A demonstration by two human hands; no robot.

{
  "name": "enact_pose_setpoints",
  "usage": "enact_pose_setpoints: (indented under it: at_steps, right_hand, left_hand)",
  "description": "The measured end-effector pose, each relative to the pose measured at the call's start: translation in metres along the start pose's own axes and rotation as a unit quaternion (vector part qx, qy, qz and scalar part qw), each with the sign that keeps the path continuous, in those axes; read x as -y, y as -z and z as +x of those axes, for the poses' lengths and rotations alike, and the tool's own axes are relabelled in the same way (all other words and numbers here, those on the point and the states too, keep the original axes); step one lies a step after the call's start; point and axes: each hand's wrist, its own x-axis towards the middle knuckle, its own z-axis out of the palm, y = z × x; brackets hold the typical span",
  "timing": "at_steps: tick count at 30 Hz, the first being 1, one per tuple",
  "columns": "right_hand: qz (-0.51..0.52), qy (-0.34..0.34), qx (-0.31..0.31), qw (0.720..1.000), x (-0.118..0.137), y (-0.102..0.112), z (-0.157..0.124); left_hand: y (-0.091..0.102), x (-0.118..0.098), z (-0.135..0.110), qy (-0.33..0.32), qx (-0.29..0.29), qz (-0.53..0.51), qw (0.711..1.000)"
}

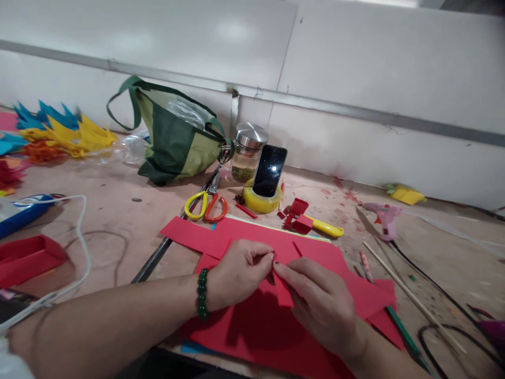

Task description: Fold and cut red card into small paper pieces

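Note:
My left hand [239,273], with a green bead bracelet [202,294] on its wrist, pinches the top of a small red paper strip [283,292]. My right hand [319,305] pinches the same strip from the right, fingertips meeting the left hand's. Both hands rest over a pile of red paper sheets [252,331] spread on the worktable [118,221].
Behind the paper lie yellow and orange scissors [205,206], a phone [269,171] propped in a yellow tape roll [260,202], a glass jar [247,152], a green bag [173,134], a pink glue gun [384,217], and a wooden stick [410,295]. White cable [81,237] and a red tray [27,258] sit left.

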Motion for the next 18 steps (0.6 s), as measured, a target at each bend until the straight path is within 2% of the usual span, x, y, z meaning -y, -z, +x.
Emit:
enact_pose_setpoints:
  at_steps: [6,13,18]
  right_hand:
    - [-0.01,-0.011,-0.002,1.0,-0.005,-0.0018,-0.0009]
    - [-0.041,0.05,0.019,0.998,-0.0039,-0.003,-0.001]
    - [-0.028,0.01,-0.001,1.0,-0.0082,-0.0018,0.0]
  left_hand:
    - [-0.001,-0.0045,0.0002,0.018,-0.02,-0.066,0.997]
    - [-0.0021,-0.002,0.0017,0.049,-0.026,-0.123,0.991]
    - [-0.0025,-0.0021,0.0013,0.028,-0.018,-0.118,0.992]
